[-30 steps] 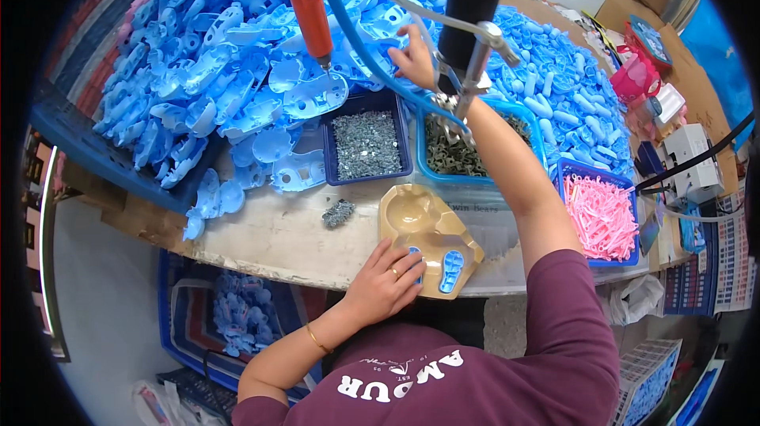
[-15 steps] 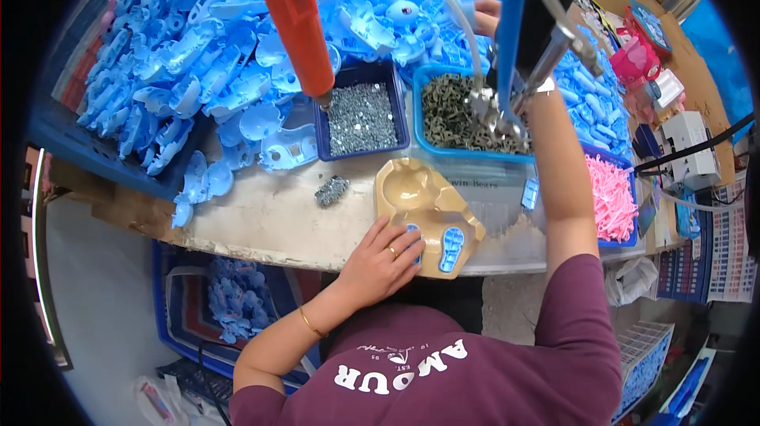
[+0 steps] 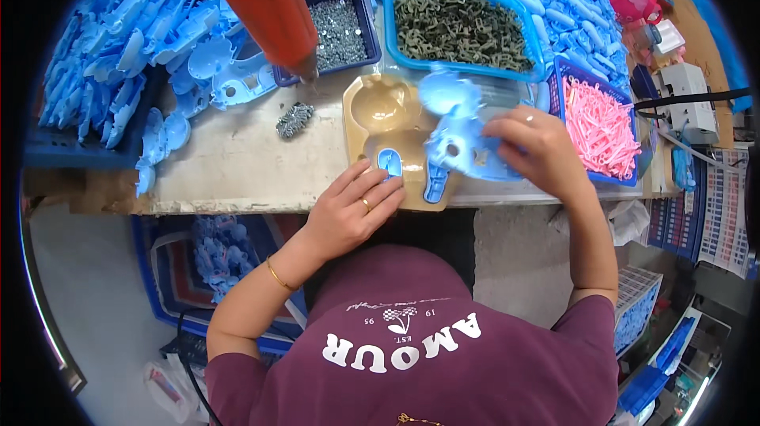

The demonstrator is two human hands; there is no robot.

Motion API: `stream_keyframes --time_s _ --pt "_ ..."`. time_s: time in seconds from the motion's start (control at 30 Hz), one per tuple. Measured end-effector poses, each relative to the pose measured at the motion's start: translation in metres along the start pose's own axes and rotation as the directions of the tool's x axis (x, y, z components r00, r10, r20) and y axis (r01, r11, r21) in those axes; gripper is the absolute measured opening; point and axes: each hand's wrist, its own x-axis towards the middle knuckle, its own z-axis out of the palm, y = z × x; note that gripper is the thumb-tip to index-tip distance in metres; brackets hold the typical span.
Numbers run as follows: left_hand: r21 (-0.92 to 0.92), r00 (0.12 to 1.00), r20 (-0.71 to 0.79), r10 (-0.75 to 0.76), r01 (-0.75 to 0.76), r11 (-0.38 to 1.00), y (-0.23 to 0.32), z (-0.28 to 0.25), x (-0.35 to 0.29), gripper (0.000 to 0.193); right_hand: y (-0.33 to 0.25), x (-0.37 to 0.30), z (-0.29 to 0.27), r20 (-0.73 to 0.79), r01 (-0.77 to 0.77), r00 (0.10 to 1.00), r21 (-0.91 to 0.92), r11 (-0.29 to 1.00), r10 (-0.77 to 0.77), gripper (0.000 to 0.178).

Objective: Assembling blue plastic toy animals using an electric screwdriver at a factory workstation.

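On the worktable lies a tan moulded fixture (image 3: 360, 129) with rounded hollows. Two small blue plastic pieces sit in its lower part: a left one (image 3: 389, 161) and a right one (image 3: 435, 180). My left hand (image 3: 348, 208) lies with fingers stretched over the fixture's near left edge, its fingertips at the left piece. Over the fixture's right side, my right hand (image 3: 542, 149) pinches a blue bear-shaped plastic shell (image 3: 455, 141), blurred by motion. The shell partly covers the fixture and overlaps the right piece.
An orange-red power screwdriver (image 3: 265, 10) hangs above a navy tray of screws (image 3: 372, 30). Beyond the fixture stands a light-blue tray of dark metal parts (image 3: 467, 68). Pink pieces fill a basket (image 3: 594, 133) at right. Blue shells (image 3: 119, 46) heap at left; a screw cluster (image 3: 295, 120) lies nearby.
My right hand has come back from the far blue heap with the shell, down to the fixture. My left hand stays at the fixture, its fingers off most of the left piece. The view has shifted.
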Motion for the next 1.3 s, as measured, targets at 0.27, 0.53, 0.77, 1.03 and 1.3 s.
stream_keyframes --time_s 0.27,0.53,0.77,1.03,1.3 --pt "0.015 0.999 0.016 0.042 -0.042 0.999 0.010 -0.001 -0.005 0.031 -0.028 0.032 0.040 0.002 0.210 0.978 -0.035 0.977 -0.210 0.038" --pt "-0.016 1.000 -0.001 0.015 -0.015 1.000 0.010 0.001 -0.006 0.032 -0.030 0.000 0.043 0.028 -0.056 0.998 0.112 0.992 0.053 0.059" --pt "0.001 1.000 0.018 -0.015 0.015 1.000 0.012 0.002 -0.002 0.033 -0.034 -0.002 0.051 0.007 -0.052 0.999 0.070 0.996 0.051 0.059" --pt "0.019 0.999 -0.036 -0.002 0.002 1.000 0.019 -0.001 0.014 0.031 -0.047 0.001 0.058 0.034 -0.079 0.996 -0.089 0.993 0.083 0.055" --pt "-0.015 0.974 0.057 -0.219 0.220 0.975 0.005 0.005 0.034 0.043 0.062 0.032 0.036 -0.293 -0.325 0.906 -0.024 0.945 0.304 0.025"
